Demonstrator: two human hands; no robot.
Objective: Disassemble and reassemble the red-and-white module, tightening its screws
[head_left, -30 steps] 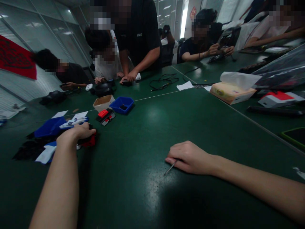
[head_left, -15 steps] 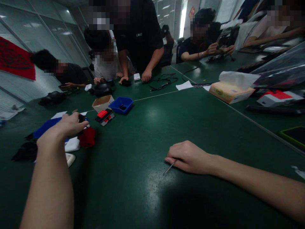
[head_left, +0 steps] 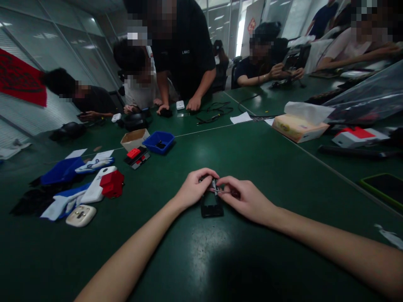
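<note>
My left hand (head_left: 195, 187) is closed on the far left side of a small black frame-like part (head_left: 212, 210), just above or on the green table; I cannot tell which. The part has an open middle and a solid near end. My right hand (head_left: 247, 197) is at the frame's right side, its fingers pinching a thin metal rod-shaped tool (head_left: 220, 191). The tool points left across the frame, and its tip is near my left fingers. What kind of tool it is cannot be made out.
To the left lie blue-and-white gloves (head_left: 67, 201), a red block-like piece (head_left: 112, 183) and a beige rounded device (head_left: 81, 215). Farther off stand a blue tray (head_left: 159, 142) and a cardboard box (head_left: 134, 139). A tissue pack (head_left: 299, 126) lies right. Several people sit or stand around the table.
My left hand has come from the pile at the left to the middle, bringing the black frame. My right hand has stayed near its place, its tool now turned across the frame.
</note>
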